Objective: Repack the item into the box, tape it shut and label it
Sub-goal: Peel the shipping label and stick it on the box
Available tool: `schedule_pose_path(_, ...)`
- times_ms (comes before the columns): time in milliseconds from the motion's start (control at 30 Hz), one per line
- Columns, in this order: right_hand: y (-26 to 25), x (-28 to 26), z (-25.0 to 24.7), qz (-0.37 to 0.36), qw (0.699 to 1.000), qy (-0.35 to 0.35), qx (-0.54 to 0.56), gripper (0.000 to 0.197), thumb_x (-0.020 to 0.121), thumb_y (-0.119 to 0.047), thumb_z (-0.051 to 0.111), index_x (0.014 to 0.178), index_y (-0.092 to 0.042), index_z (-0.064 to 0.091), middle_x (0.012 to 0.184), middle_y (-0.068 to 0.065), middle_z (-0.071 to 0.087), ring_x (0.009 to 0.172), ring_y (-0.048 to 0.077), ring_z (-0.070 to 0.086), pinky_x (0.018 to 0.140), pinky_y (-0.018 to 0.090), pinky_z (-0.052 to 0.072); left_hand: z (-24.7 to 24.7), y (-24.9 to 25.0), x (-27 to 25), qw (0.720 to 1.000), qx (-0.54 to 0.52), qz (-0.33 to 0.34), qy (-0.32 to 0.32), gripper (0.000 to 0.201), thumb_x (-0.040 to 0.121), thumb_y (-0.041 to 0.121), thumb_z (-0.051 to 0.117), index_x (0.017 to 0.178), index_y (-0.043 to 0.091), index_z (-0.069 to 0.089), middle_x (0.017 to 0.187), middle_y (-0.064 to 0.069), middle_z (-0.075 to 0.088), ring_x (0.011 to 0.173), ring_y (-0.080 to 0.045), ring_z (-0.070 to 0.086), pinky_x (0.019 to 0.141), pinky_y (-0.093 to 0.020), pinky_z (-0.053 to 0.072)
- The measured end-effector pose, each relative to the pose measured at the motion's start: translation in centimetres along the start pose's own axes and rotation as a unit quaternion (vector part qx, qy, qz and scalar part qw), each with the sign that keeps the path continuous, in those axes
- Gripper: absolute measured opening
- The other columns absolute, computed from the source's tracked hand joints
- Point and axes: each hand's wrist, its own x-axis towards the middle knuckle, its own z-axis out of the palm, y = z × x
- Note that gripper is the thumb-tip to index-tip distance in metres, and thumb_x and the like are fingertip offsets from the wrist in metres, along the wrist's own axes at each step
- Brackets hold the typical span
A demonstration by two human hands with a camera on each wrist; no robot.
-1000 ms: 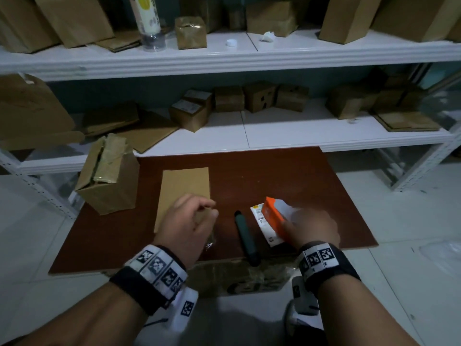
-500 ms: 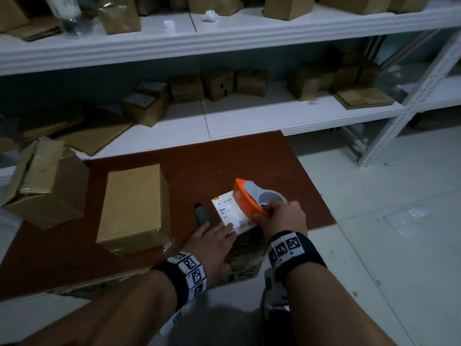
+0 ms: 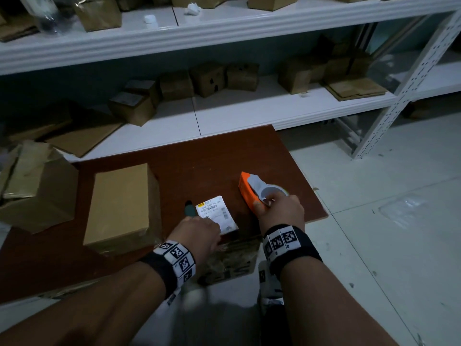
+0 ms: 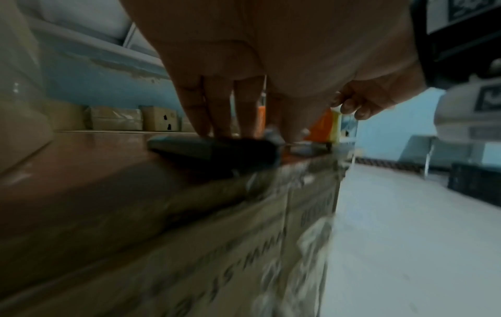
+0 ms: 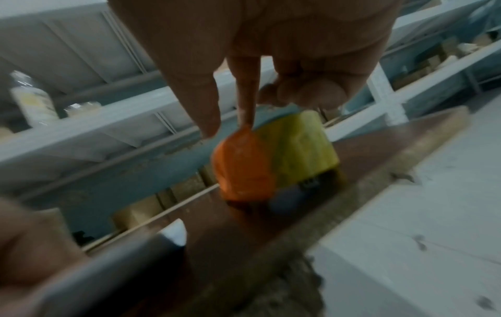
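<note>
Roughly, near to far:
Left hand [image 3: 197, 233]: fingers straight, pressing down on label [image 3: 216, 214] and dark marker [image 4: 214, 150]; contact blurred in wrist view, probably both.
Right hand [image 3: 280, 212]: curled round orange tape dispenser [image 3: 252, 191], dispenser touching brown tabletop [image 3: 212, 158].
Label: flat on tabletop, between marker and dispenser.
Closed box [image 3: 122, 208]: upright, left of label, near table front.
Open box [image 3: 35, 186]: far left, flaps up.
Shelves [image 3: 249, 106]: behind table, small cartons.
</note>
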Motion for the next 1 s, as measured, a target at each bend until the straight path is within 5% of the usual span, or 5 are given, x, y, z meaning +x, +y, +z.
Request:
schedule_pose_path(200,-1.3,-1.5,1.1,-0.040,0.987,-0.110,0.111,0.045,0.096,-0.051,0.050,0.065,-0.019,0.055,0.064,0.000,0.057,0.063,0.020,0.055,0.069,0.031,0.046,-1.5,-0.9,-0.5,0.957,-0.229,-0.154,0.089,0.023,0.100,0.031,0.048,0.120,0.028,0.060,0.102,-0.004,0.070,0.088,-0.024,0.065,0.071,-0.030,0.048)
schedule_pose_path(300,-2.0,-2.2,2.7,0.062,0.942,-0.260,0.205,0.071,0.089,-0.074,0.036,0.089,-0.012,0.071,0.086,0.010,0.074,0.082,0.029,0.070,0.083,0.044,0.057,-2.9,-1.4,-1.1,0.917,-0.312,-0.208,0.139,0.018,0.099,0.034,0.052,0.113,0.032,0.063,0.095,0.002,0.070,0.077,-0.015,0.062,0.068,-0.030,0.051)
schedule_pose_path(600,-6.1,-4.3,2.6,0.257,0.585,-0.390,0.663,0.105,0.071,-0.091,0.040,0.136,-0.010,0.054,0.125,0.027,0.064,0.109,0.043,0.065,0.090,0.062,0.053,-5.1,-0.6,-6.6,0.906,-0.342,-0.056,0.244,0.020,0.097,0.021,0.057,0.108,0.028,0.072,0.098,0.010,0.072,0.084,0.000,0.068,0.073,-0.015,0.051)
schedule_pose_path(733,-8.0,-5.3,1.9,0.231,0.587,-0.392,0.669,0.101,0.081,-0.087,0.029,0.146,-0.011,0.044,0.132,0.021,0.061,0.113,0.039,0.063,0.098,0.053,0.050,-4.5,-2.4,-9.3,0.929,-0.284,0.018,0.237,0.034,0.087,0.047,0.056,0.107,0.027,0.076,0.112,0.015,0.071,0.106,-0.003,0.060,0.093,-0.024,0.048)
schedule_pose_path(1000,-10.4,-8.9,3.7,0.189,0.579,-0.463,0.644,0.097,0.082,-0.083,0.030,0.133,-0.004,0.055,0.127,0.028,0.063,0.123,0.045,0.057,0.111,0.056,0.038,-6.3,-5.0,-14.1,0.913,-0.272,-0.003,0.305,0.038,0.084,0.056,0.059,0.106,0.029,0.075,0.110,0.015,0.070,0.107,-0.011,0.061,0.089,-0.047,0.052)
